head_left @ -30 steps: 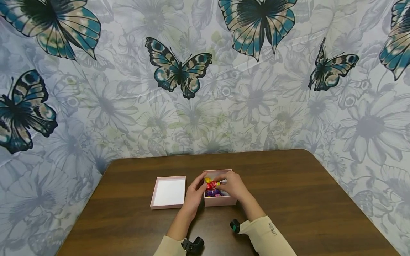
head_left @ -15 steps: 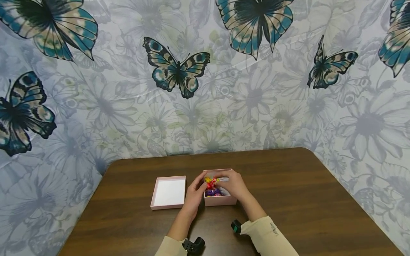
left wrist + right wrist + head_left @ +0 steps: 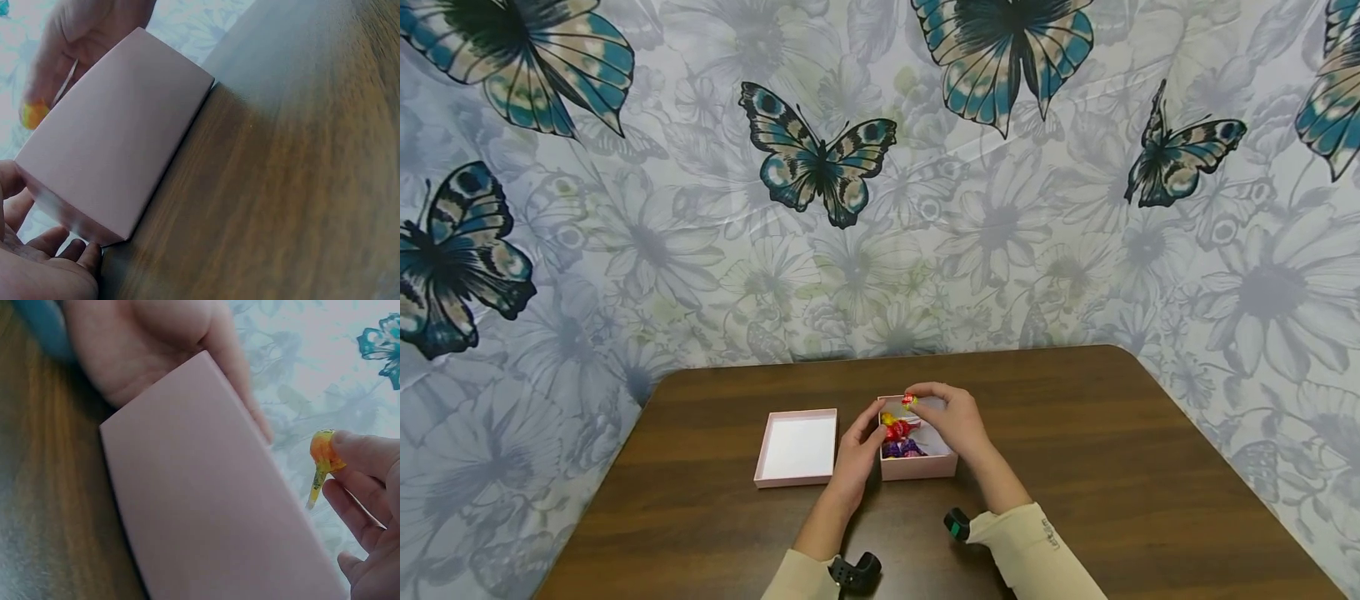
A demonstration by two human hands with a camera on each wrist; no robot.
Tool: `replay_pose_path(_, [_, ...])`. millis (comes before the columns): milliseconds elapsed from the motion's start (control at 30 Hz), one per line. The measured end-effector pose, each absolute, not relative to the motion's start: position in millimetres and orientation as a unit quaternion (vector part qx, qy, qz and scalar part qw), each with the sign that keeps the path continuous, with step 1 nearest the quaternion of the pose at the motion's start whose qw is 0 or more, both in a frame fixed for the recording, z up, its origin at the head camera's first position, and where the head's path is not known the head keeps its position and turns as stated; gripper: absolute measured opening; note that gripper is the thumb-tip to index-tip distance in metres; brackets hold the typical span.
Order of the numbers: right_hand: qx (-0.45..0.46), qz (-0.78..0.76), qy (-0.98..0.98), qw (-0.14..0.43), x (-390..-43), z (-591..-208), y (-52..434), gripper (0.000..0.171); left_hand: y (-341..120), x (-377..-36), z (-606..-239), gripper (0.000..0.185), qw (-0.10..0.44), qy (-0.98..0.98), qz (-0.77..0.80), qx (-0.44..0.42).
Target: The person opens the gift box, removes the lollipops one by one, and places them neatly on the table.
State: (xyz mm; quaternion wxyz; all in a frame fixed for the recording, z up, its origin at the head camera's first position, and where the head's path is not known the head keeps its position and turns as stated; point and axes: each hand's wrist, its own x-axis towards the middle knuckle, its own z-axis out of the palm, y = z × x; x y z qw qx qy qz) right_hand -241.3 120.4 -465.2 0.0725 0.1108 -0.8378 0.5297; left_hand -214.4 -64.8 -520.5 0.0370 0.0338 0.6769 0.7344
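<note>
No text is legible, even the lettering (image 3: pixel 1049 534) on the right sleeve (image 3: pixel 1043 560).

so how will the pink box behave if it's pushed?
The pink box is probably stiff: its walls stand flat with crisp edges. Likely light for its size, since the wrapped candies leave part of its floor bare. It would probably slide rather than tip, sitting flat on the table, though the left hand at its side may brace it.

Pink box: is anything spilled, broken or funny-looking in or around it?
Nothing stands out. The pink box sits flat on the table and shows no damage, its lid lies beside it, and the candies in view are inside, except one candy that the right hand pinches.
</note>
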Motion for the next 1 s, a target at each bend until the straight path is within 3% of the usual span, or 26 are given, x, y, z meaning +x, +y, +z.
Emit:
replay_pose_path(833, [0.004, 0.644, -0.752, 0.14, -222, -417, 165, 0.026, -65, -216, -521, 0.045, 0.033, 0.683, 0.73, 0.023])
replay_pose_path(1000, [-0.008, 0.648, -0.744, 0.161, -226, -427, 170, 0.028, -64, -216, -523, 0.044, 0.033, 0.683, 0.729, 0.02])
